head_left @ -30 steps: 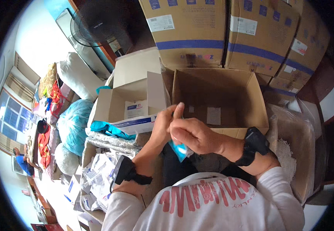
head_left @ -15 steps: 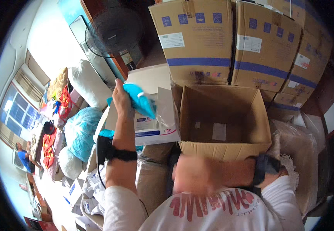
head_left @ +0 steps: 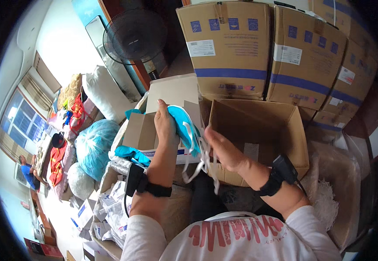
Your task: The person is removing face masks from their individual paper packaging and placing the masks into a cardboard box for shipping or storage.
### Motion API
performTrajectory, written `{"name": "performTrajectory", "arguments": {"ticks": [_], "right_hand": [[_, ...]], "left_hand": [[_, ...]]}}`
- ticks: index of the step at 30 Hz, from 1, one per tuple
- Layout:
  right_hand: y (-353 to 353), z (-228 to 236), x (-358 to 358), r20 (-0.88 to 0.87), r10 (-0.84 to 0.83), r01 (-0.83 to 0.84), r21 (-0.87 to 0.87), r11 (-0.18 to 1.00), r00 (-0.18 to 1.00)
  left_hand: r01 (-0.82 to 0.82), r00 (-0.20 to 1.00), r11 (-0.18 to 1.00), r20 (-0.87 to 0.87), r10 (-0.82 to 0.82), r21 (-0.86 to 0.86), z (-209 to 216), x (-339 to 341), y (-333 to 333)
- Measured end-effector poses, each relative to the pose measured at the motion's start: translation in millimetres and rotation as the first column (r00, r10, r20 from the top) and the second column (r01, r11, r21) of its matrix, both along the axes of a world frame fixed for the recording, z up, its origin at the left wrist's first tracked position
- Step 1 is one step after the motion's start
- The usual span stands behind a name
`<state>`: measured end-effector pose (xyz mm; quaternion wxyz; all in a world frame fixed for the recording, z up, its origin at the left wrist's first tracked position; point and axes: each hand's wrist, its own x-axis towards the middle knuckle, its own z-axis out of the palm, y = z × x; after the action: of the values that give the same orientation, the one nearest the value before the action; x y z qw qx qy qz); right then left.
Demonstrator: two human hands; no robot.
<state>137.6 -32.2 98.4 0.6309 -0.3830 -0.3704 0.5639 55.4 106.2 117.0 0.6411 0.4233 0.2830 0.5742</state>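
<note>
A bright blue bundle of thin sheet-like pieces with white straps stands upright in my left hand, whose fingers press along its left side. White straps dangle from its right side and lower end. My right hand is stretched out just right of the bundle, its fingers extended beside the straps; contact with them cannot be made out. Behind my left hand is a white carton with its flaps up. An open brown cardboard box stands to the right, with a pale paper inside.
Tall sealed cardboard boxes with blue bands stack up at the back. A black fan stands at the back left. Blue and white stuffed bags lie left. White packets fill a container at lower left. Another person is far left.
My right hand has come up from in front of my chest to beside the bundle. My left hand has shifted right and lower, turning the bundle upright with its straps hanging.
</note>
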Motion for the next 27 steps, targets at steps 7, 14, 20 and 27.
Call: {"name": "performTrajectory", "arguments": {"ticks": [7, 14, 20, 27], "right_hand": [[-9.0, -17.8, 10.6, 0.646, -0.101, 0.054, 0.093, 0.994, 0.757], [-27.1, -26.5, 25.9, 0.423, -0.166, 0.125, 0.123, 0.984, 0.891], [-40.7, 1.1, 8.7, 0.888, -0.398, -0.214, 0.446, 0.869, 0.231], [6.8, 34.7, 15.9, 0.525, -0.373, 0.033, 0.546, 0.837, 0.765]], "left_hand": [[-0.064, 0.986, 0.991, -0.148, 0.081, 0.115, -22.8, 2.6, 12.6], [-0.136, 0.918, 0.938, -0.316, 0.24, 0.319, -31.1, 5.5, 21.6], [-0.165, 0.748, 0.882, -0.527, 0.403, 0.441, -42.3, 1.8, 53.9], [0.14, 0.852, 0.967, -0.524, -0.008, 0.212, -58.1, 43.7, 20.4]]}}
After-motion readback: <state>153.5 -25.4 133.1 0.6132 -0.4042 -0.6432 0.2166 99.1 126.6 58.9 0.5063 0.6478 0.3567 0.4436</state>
